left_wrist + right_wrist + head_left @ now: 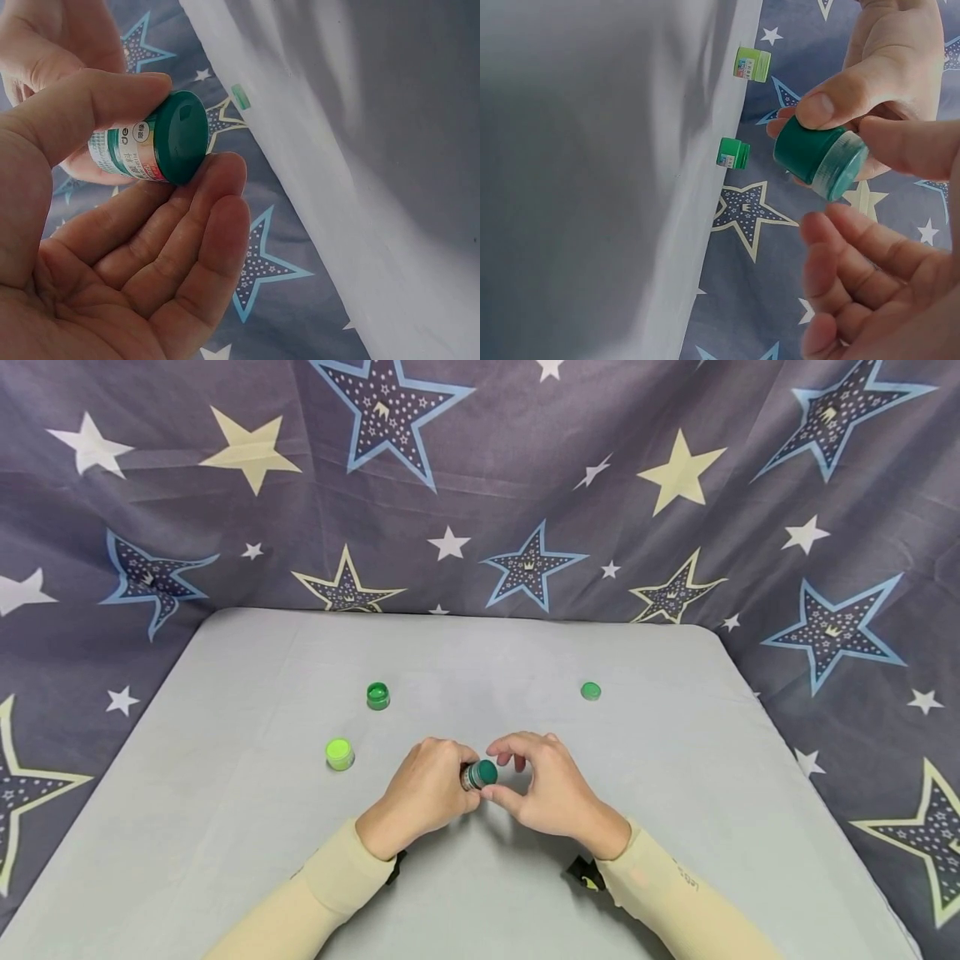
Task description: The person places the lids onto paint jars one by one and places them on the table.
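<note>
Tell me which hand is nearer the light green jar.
Left: the left hand is right of the light green jar; the right hand is farther right, past the held jar.

The dark green cylindrical plastic jar [799, 150] has a smooth, glossy wall, a translucent plastic end cap [841, 169] and a printed wraparound label [141, 154], paper or thin film. Left of that jar, a squat lime-green plastic jar [340, 755] looks smooth; to its far left, a bright green round plastic jar [378, 697] shines inside. To its far right lies a smooth green plastic disc lid [591, 692]. Beneath it spreads a matt pale grey cloth cover [480, 910], faintly creased. Beyond it hangs a matt, rippled, purple-grey star-printed fabric backdrop [570, 460]. On its near side, cream cloth sleeves [322, 893] look matt.
</note>
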The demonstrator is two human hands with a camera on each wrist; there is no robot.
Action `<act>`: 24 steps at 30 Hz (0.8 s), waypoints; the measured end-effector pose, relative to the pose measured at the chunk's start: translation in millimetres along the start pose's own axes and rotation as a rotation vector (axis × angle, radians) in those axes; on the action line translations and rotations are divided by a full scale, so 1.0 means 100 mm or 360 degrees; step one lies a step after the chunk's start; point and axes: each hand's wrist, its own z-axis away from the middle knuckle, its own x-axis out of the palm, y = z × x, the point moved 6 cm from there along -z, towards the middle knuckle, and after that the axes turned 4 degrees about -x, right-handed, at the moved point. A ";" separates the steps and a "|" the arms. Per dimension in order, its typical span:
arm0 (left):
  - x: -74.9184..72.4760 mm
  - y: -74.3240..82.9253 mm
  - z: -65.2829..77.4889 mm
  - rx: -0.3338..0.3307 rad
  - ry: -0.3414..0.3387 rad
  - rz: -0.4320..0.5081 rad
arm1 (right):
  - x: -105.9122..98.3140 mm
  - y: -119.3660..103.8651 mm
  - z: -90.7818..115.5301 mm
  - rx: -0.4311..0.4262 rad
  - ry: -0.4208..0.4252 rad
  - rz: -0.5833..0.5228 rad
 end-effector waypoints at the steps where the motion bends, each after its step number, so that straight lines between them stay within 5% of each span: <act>1: 0.00 0.00 0.00 0.0008 0.0004 -0.0001 | 0.00 -0.01 0.00 -0.0012 -0.0003 -0.0004; 24: -0.01 0.01 0.01 -0.0006 -0.0008 0.0024 | 0.02 -0.02 0.00 -0.0046 0.0015 -0.0009</act>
